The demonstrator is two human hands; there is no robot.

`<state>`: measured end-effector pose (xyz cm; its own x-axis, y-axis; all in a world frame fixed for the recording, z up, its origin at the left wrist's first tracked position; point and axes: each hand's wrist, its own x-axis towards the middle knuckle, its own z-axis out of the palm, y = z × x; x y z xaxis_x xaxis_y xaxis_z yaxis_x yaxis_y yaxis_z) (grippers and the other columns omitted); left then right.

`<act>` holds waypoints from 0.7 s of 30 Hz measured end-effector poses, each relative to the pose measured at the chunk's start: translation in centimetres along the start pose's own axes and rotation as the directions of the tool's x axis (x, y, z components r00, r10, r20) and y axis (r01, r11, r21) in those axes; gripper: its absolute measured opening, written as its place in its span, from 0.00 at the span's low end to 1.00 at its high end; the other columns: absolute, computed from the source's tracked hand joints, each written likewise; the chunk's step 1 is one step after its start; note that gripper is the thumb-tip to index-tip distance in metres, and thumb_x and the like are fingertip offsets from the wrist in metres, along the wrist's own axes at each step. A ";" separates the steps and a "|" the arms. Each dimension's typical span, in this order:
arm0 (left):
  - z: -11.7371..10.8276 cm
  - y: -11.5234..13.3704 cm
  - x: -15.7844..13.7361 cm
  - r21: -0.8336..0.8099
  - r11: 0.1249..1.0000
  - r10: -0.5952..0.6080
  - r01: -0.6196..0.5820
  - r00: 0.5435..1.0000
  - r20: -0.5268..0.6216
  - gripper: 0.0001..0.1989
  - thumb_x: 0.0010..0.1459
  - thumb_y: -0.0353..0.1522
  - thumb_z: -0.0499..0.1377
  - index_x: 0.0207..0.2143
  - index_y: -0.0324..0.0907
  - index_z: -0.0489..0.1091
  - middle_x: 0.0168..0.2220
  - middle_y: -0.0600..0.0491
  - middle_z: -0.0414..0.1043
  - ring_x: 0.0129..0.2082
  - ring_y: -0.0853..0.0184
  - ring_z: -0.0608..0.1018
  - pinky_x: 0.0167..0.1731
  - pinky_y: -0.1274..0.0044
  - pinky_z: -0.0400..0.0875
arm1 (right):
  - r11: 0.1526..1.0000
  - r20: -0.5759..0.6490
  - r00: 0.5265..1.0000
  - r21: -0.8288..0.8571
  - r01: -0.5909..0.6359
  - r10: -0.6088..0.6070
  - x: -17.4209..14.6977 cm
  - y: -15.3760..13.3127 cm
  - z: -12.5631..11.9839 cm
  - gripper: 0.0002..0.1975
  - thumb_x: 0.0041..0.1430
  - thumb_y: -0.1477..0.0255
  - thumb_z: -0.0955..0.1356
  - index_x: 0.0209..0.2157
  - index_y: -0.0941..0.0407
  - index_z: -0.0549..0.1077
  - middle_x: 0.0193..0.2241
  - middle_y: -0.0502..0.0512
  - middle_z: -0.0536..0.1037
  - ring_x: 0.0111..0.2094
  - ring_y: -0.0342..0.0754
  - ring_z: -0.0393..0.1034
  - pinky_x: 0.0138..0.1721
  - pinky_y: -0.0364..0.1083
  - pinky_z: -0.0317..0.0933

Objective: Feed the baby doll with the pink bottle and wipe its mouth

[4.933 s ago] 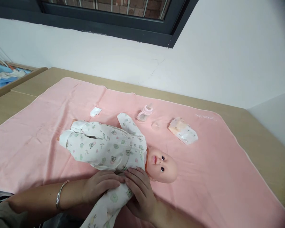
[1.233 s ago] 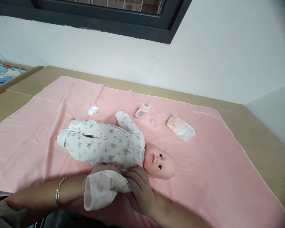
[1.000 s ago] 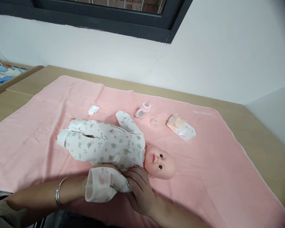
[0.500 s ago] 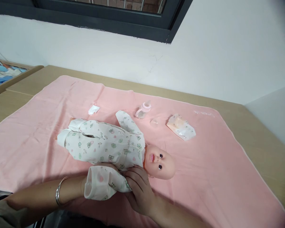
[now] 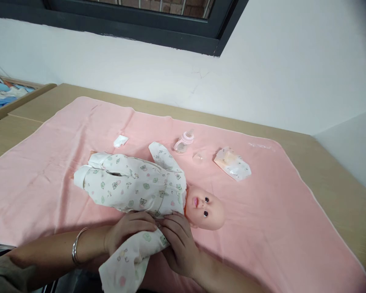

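A baby doll [image 5: 205, 208] lies on its back, its head to the right, dressed in a white printed baby outfit [image 5: 140, 181]. The outfit's near sleeve [image 5: 125, 260] hangs limp toward me, off the doll's side. My left hand [image 5: 131, 228] is closed at the top of this sleeve, by the doll's flank, with the fingertips partly hidden in the cloth. Close beside it, my right hand [image 5: 180, 244] grips the sleeve's shoulder end just below the doll's neck. The doll's near arm is hidden beneath hands and fabric. Its far sleeve [image 5: 164, 156] stretches out toward the wall.
Beyond the doll, a pink-topped baby bottle [image 5: 184, 140], a clear cap [image 5: 198, 158], a printed packet [image 5: 232, 163] and a small white folded piece [image 5: 120, 141] lie on the pink blanket [image 5: 277, 219]. A wall and a dark window frame [image 5: 171, 34] stand behind the table.
My left hand, earlier covered by the sleeve, now shows outside it. The sleeve has flopped down toward me. My right hand and the doll have hardly moved.
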<state>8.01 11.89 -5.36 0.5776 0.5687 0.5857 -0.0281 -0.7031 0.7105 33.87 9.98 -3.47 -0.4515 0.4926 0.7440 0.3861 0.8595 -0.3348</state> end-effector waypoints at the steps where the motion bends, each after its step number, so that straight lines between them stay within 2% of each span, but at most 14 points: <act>1: -0.2 0.1 0.2 -0.040 0.998 0.048 -0.048 0.999 -0.002 0.39 0.75 0.64 0.54 0.74 0.48 0.67 0.56 0.39 0.84 0.54 0.53 0.89 0.56 0.65 0.86 | 1.000 -0.001 1.000 0.002 0.002 -0.002 0.1 0.0 0.0 0.22 0.65 0.80 0.65 0.59 0.61 0.75 0.47 0.65 0.83 0.53 0.56 0.76 0.60 0.58 0.74; 3: -0.6 0.5 0.7 -0.115 0.989 0.095 -0.094 0.995 0.003 0.48 0.72 0.69 0.52 0.77 0.45 0.65 0.62 0.33 0.82 0.60 0.48 0.87 0.62 0.60 0.84 | 1.000 -0.002 1.000 0.004 0.008 -0.008 0.2 0.0 -0.1 0.20 0.66 0.80 0.65 0.58 0.61 0.75 0.47 0.65 0.83 0.54 0.56 0.75 0.60 0.57 0.75; 6: -1.0 1.2 1.3 -0.126 0.985 0.124 -0.119 0.992 0.030 0.49 0.74 0.69 0.48 0.78 0.43 0.66 0.64 0.31 0.81 0.63 0.46 0.86 0.64 0.60 0.81 | 1.000 -0.003 1.000 0.005 0.015 -0.015 0.2 0.0 -0.1 0.18 0.67 0.81 0.65 0.56 0.62 0.75 0.48 0.65 0.82 0.55 0.55 0.75 0.62 0.57 0.73; 12: -0.7 1.9 1.1 -0.057 0.975 0.212 -0.214 0.976 -0.045 0.49 0.73 0.67 0.49 0.76 0.40 0.68 0.58 0.32 0.86 0.49 0.50 0.91 0.47 0.66 0.85 | 1.000 -0.002 1.000 0.002 0.014 -0.014 0.0 0.0 -0.1 0.20 0.64 0.82 0.64 0.56 0.61 0.76 0.49 0.64 0.82 0.55 0.55 0.76 0.63 0.56 0.72; 15: -0.9 1.9 1.0 -0.074 0.983 0.165 -0.168 0.985 -0.040 0.45 0.74 0.65 0.51 0.75 0.42 0.69 0.58 0.34 0.86 0.51 0.50 0.90 0.51 0.66 0.85 | 1.000 -0.005 1.000 -0.011 0.020 -0.020 0.1 0.0 -0.1 0.19 0.64 0.81 0.65 0.55 0.62 0.76 0.49 0.64 0.83 0.56 0.55 0.76 0.63 0.56 0.72; 19: -1.3 2.0 1.2 -0.184 0.981 0.063 -0.064 0.998 -0.011 0.32 0.82 0.54 0.49 0.71 0.42 0.72 0.59 0.34 0.85 0.58 0.51 0.89 0.58 0.65 0.84 | 0.999 -0.013 1.000 -0.033 0.019 -0.019 0.2 0.0 0.0 0.20 0.63 0.81 0.65 0.55 0.62 0.76 0.48 0.64 0.84 0.55 0.55 0.76 0.62 0.56 0.73; 21: -1.4 2.0 1.3 -0.214 0.976 0.036 -0.036 0.999 -0.003 0.27 0.83 0.50 0.53 0.68 0.42 0.74 0.58 0.35 0.85 0.58 0.52 0.88 0.59 0.65 0.84 | 0.999 -0.009 1.000 -0.035 0.020 -0.020 0.3 0.0 0.0 0.20 0.63 0.81 0.65 0.55 0.61 0.76 0.47 0.64 0.84 0.54 0.55 0.76 0.61 0.56 0.74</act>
<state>7.60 11.81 -2.67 0.5734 0.5442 0.6125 -0.2227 -0.6159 0.7557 33.75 10.17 -3.24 -0.4516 0.4740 0.7559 0.4048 0.8638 -0.2999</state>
